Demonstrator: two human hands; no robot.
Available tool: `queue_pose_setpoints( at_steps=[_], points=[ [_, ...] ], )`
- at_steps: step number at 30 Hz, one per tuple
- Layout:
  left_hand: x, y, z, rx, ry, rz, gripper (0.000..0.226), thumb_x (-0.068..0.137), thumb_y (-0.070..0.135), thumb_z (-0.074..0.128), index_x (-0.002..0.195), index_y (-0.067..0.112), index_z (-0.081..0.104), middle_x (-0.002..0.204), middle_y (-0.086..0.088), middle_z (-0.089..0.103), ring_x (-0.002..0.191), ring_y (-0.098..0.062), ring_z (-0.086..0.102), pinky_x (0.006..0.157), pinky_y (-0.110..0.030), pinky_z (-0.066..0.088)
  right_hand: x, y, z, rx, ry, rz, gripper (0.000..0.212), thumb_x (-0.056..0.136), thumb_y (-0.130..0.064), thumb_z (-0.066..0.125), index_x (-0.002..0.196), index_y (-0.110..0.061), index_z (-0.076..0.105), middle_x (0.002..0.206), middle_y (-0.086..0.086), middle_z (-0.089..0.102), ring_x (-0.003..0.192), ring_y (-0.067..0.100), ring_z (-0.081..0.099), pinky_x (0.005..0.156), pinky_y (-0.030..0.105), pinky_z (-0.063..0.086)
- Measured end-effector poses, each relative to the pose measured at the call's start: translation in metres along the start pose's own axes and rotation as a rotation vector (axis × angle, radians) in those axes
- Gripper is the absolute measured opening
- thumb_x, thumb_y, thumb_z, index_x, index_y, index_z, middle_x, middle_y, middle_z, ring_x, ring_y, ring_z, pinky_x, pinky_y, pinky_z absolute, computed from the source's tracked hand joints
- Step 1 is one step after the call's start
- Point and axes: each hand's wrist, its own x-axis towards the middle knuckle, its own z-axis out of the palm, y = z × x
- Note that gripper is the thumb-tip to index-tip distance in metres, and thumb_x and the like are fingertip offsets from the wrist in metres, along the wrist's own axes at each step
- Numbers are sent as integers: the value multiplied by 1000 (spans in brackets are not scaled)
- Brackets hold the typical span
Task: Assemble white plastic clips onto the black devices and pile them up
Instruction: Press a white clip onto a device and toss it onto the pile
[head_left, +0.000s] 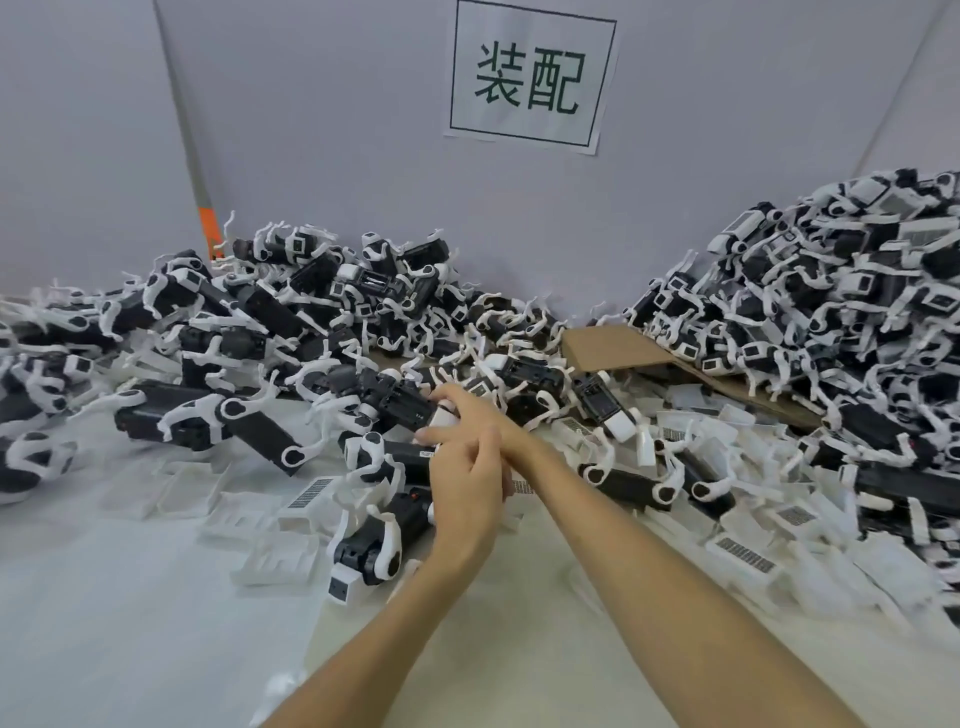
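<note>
Both forearms reached across the white table and crossed at the wrists near the middle of the view. The right hand lay over the left, with its forefinger and thumb stretched leftward and pinching a white clip. This clip sat at the near end of a black device at the front edge of the left heap. The device lay flat, with its long axis running from upper left to lower right and the clipped end pointing right, toward the hand. Whether the clip was fully seated could not be told.

The left hand showed its back to the camera, with the fingers curled and the forefinger raised against the right wrist. It lay over a second black device. Its grip was hidden, so what it held — if anything — could not be determined.

A taller right heap of clipped devices stood against the wall, partly on a cardboard sheet. Loose clips were scattered along the table front and to the right. A paper sign was fixed to the wall above.
</note>
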Motion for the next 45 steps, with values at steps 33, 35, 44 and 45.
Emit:
queue_pose_setpoints(
  at_steps=[33,35,44,45],
  points=[
    [-3,9,0,-292,-767,-589,41,83,52,61,106,19,72,97,-7,75,79,-23,69,77,-28,58,-148,72,-31,1017,521,79,28,94,-35,60,107,-11,69,90,3,69,85,16,68,76,33,54],
    [-5,11,0,-267,-831,-609,42,86,50,60,108,15,69,90,-6,74,69,-20,68,66,-25,57,-148,74,-26,840,640,98,24,102,-32,51,103,-14,68,92,-5,66,89,11,63,80,30,49],
    [-10,16,-5,29,-1068,-501,43,98,56,50,106,18,68,97,-6,75,83,-21,71,64,-25,50,-155,70,-27,447,691,-94,20,87,-39,60,94,-21,66,94,-13,66,88,-6,59,75,5,42],
    [-12,15,-4,51,-1067,-503,40,98,53,52,105,17,68,95,-5,75,82,-20,71,65,-25,51,-155,71,-27,417,662,-101,19,87,-35,64,97,-19,66,103,-7,66,97,-3,59,82,9,42]
  ],
)
